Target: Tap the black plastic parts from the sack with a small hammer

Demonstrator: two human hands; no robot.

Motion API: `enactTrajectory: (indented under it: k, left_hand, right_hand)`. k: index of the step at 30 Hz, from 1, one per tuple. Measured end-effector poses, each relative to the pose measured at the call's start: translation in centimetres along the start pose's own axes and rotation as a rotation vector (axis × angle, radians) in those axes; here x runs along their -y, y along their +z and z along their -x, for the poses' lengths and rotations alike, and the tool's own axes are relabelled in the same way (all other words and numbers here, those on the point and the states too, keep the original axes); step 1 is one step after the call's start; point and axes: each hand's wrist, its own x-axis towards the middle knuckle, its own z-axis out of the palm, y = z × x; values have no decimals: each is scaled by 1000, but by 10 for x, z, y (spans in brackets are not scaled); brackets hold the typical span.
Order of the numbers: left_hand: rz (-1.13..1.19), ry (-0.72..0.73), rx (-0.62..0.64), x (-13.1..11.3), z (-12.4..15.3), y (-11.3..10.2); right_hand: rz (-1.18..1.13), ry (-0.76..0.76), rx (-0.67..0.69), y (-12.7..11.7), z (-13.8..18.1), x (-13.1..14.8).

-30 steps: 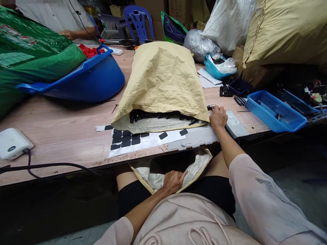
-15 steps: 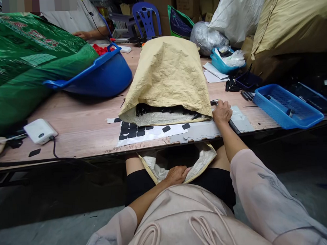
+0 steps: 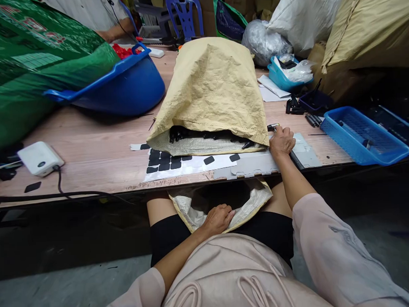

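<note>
A tan woven sack (image 3: pixel 211 90) lies on the wooden table (image 3: pixel 100 150), its open mouth facing me with black parts (image 3: pixel 204 135) inside. My right hand (image 3: pixel 282 141) rests closed on a dark tool on the table at the sack's right corner. My left hand (image 3: pixel 219 219) is in my lap, fingers curled over the rim of a second open sack (image 3: pixel 249 205) between my knees. A white sheet with black pads (image 3: pixel 178 165) lies in front of the sack on the table.
A blue tub (image 3: pixel 121 87) and green sack (image 3: pixel 37 70) fill the left. A white box with a cable (image 3: pixel 39 158) sits near the left edge. Blue trays (image 3: pixel 363 135) stand at right. Another person's arm (image 3: pixel 115 33) shows at the far side, by a blue chair (image 3: pixel 185 13).
Only the view has shifted slightly; both hands stay where they were.
</note>
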Motion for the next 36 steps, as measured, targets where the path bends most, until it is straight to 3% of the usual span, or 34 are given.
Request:
enactTrajectory:
  k: [6, 10, 14, 18, 21, 25, 29, 31, 34, 36]
  left_hand:
    - [196, 114, -76, -47, -7, -31]
    - [82, 138, -25, -86, -20, -37]
    - [-20, 107, 22, -98, -35, -33]
    - [10, 159, 18, -96, -33, -37]
    - [60, 222, -23, -96, -22, -52]
    - [183, 236, -280, -87, -20, -98]
    - [191, 50, -642, -51, -43, -165]
    - [112, -101, -747, -31, -59, -193]
    - [14, -270, -839, -7, -80, -217]
    - [-26, -298, -836, 1, -90, -221]
  right_hand:
    - [23, -4, 15, -1, 0, 1]
    - [18, -1, 15, -1, -1, 1]
    - [3, -11, -15, -1, -1, 1]
    - [9, -15, -3, -1, -2, 1]
    - [17, -15, -9, 1, -3, 0]
    - [28, -24, -21, 3, -5, -2]
    - [27, -16, 1, 2, -6, -1]
    - [22, -11, 8, 1, -6, -1]
    - [16, -15, 0, 2, -7, -2]
    - [20, -17, -4, 3, -7, -3]
